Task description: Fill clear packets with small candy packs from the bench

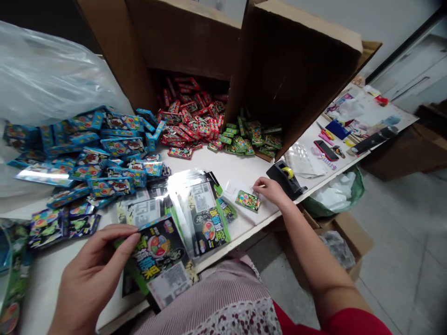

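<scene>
At the lower left, my left hand [101, 265] pinches the top edge of a black printed pouch [160, 258] with fruit-wheel artwork, green trim and a white label panel. Over by the tape dispenser, my right hand [270, 190] has thumb and fingers drawn together; what they grip, if anything, is too small to make out. Just left of those fingers, a small green printed packet [248, 200] lies on a whitish strip at the table's front edge. Between my hands rests a stack of matching black pouches [206, 216] in shiny clear film.
Blue packets [122, 146] are heaped at left, with purple packets [63, 225] below. Red packets [190, 121] and green packets [249, 137] spill from cardboard boxes [296, 70]. A black tape dispenser [284, 179] and a phone [326, 150] lie at right.
</scene>
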`<state>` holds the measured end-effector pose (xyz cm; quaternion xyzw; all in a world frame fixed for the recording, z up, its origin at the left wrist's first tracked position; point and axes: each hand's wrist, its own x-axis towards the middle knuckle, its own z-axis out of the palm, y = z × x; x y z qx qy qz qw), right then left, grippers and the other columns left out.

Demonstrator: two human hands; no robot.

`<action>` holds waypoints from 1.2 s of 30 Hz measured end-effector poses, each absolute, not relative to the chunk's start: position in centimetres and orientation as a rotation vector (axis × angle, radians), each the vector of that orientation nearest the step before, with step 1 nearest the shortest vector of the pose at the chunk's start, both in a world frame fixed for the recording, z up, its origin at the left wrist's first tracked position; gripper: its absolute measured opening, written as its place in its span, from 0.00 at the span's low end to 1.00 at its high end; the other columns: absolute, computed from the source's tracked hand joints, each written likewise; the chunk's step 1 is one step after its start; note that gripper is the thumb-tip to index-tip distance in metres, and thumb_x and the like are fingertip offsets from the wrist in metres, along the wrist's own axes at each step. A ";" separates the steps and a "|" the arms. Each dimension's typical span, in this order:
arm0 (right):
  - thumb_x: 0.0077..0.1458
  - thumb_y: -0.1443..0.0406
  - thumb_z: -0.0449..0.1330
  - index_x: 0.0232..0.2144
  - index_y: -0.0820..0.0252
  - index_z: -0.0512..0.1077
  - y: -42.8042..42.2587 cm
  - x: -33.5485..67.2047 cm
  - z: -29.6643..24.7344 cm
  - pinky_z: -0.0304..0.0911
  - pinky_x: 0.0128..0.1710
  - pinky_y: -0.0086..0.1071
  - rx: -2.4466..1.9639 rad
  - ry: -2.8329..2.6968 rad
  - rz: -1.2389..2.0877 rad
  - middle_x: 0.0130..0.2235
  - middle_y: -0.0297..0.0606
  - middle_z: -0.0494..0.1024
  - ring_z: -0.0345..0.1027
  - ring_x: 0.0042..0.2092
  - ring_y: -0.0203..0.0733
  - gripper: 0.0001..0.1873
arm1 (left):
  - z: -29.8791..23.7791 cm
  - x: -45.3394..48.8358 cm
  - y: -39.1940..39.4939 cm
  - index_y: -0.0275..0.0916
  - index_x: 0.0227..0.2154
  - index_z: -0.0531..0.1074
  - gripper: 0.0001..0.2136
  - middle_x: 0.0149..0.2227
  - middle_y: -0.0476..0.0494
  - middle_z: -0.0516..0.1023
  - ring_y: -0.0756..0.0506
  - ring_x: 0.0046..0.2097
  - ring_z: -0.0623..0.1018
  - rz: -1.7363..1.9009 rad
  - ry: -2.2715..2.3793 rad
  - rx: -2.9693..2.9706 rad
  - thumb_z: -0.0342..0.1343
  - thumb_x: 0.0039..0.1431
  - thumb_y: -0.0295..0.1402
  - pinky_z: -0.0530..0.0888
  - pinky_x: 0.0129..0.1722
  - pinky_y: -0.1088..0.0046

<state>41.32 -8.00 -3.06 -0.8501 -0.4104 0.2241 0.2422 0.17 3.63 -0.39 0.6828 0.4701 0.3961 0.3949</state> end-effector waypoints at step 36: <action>0.43 0.61 0.66 0.27 0.58 0.72 4.8 21.9 5.7 0.57 0.23 0.26 -1.399 -1.631 1.826 0.25 0.30 0.72 0.62 0.26 0.32 0.09 | 1.3 2.3 1.1 0.40 0.41 0.67 0.12 0.37 0.46 0.72 0.48 0.38 0.73 1.064 0.895 1.552 0.60 0.55 0.31 0.71 0.38 0.72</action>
